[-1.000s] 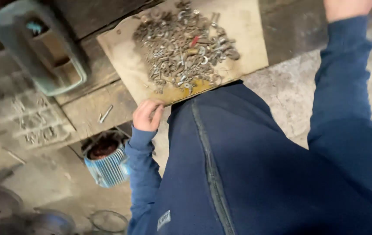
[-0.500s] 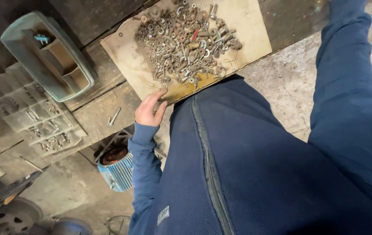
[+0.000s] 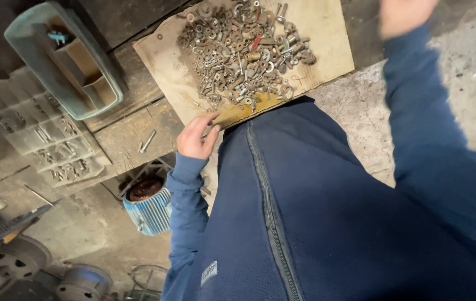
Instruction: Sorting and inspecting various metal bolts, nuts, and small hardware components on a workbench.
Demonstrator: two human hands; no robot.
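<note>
Far left, a green plastic tray (image 3: 65, 58) sat tilted on the dark wooden bench (image 3: 121, 139). Below it lay a clear compartment box (image 3: 48, 139) with small metal parts in its cells. A single loose bolt (image 3: 147, 141) lay on the bench plank, between the box and the left hand. Under the bench edge stood a blue ribbed motor housing (image 3: 150, 209).

Left hand (image 3: 196, 136): forearm in a blue fleece sleeve rose from below, wrist bent, palm turned toward the board. Fingers lay loosely together, slightly curled, tips touching the near left corner of the cardboard sheet (image 3: 327, 33). Could not tell whether anything was pinched there.

The cardboard sheet lay flat across the bench, angled. On it, a heap of bolts, nuts and washers (image 3: 243, 50) covered the middle, with one red piece among them. The heap sat just beyond the left fingertips, apart from them.

Right hand (image 3: 405, 14): arm stretched up along the right side, hand blurred and cut by the top edge. Finger state could not be told.
</note>
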